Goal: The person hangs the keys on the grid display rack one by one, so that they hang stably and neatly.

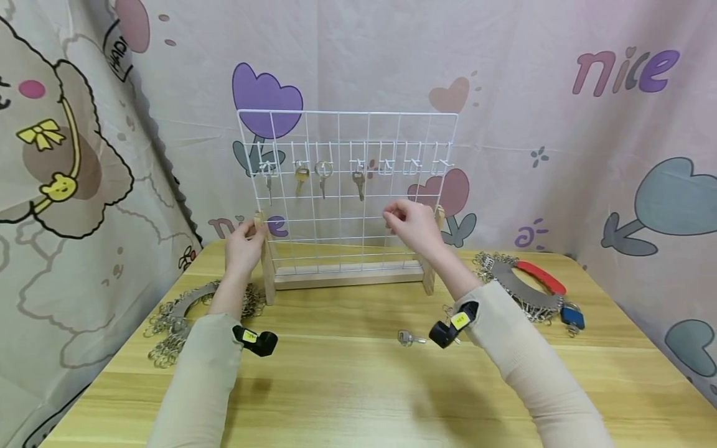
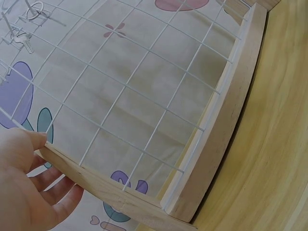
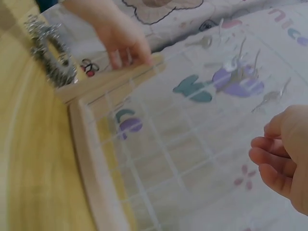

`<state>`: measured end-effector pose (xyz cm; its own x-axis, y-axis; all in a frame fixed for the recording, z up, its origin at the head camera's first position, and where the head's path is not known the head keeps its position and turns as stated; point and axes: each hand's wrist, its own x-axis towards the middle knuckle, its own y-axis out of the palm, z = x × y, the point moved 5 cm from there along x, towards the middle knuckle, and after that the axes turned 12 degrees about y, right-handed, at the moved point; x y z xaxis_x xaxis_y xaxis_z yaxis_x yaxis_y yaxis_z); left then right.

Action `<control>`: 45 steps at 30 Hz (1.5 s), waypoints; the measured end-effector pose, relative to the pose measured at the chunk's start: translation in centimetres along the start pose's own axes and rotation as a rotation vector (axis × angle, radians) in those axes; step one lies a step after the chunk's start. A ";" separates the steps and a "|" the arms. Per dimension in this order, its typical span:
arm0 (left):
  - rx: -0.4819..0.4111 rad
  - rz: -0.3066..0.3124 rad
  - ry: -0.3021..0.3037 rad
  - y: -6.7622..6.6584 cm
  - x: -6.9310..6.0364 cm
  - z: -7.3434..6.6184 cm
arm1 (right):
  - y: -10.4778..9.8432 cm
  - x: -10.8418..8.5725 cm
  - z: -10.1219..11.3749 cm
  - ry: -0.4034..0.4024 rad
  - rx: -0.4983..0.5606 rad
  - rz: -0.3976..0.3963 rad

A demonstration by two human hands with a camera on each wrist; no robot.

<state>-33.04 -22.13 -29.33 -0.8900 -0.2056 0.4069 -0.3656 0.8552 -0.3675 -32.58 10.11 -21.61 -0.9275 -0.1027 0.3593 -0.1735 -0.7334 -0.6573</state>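
A white wire grid rack [image 1: 339, 219] in a wooden stand faces me. My left hand [image 1: 244, 249] grips the top of its left wooden post [image 2: 96, 185], thumb in front and fingers behind. Before the grid's right half hovers my right hand [image 1: 414, 225], its fingers loosely curled and nothing visible in them [image 3: 288, 159]. Several keys hang from the hooks: a silver key [image 1: 269, 188] at the left, a brass key [image 1: 301, 178], a key on a ring [image 1: 323, 183] and a dull key [image 1: 359, 184] near the middle. Hooks farther right hold nothing.
A silver key [image 1: 411, 338] lies on the wooden table [image 1: 336, 386], with another partly hidden by the right wrist camera. At left lies a metal hoop [image 1: 187, 302] crowded with rings; at right, a similar hoop with a red grip [image 1: 540, 277] and a blue padlock [image 1: 572, 316].
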 end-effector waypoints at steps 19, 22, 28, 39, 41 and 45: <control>0.005 0.015 0.000 0.1 0.1 0.1 | 2.8 -7.2 -11.0 0.119 0.075 0.197; 0.003 0.012 0.004 0.1 0.2 0.1 | 3.4 -8.4 -11.9 0.128 0.087 0.235; 0.010 0.011 0.019 0.2 0.2 -0.1 | 4.5 -10.6 -12.6 0.064 0.005 0.287; 0.017 0.005 0.006 0.1 0.3 -0.1 | 6.6 -13.2 -13.0 0.064 0.016 0.385; 0.019 0.004 0.003 0.1 0.2 -0.1 | 6.8 -13.5 -13.0 0.040 -0.009 0.381; 0.019 -0.001 0.002 0.0 0.1 0.0 | 7.2 -13.9 -12.8 -0.005 -0.038 0.366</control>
<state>-33.13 -22.09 -29.28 -0.8894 -0.2052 0.4086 -0.3712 0.8458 -0.3831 -25.21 14.83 -39.80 -0.9289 -0.3569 0.0988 0.1573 -0.6218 -0.7672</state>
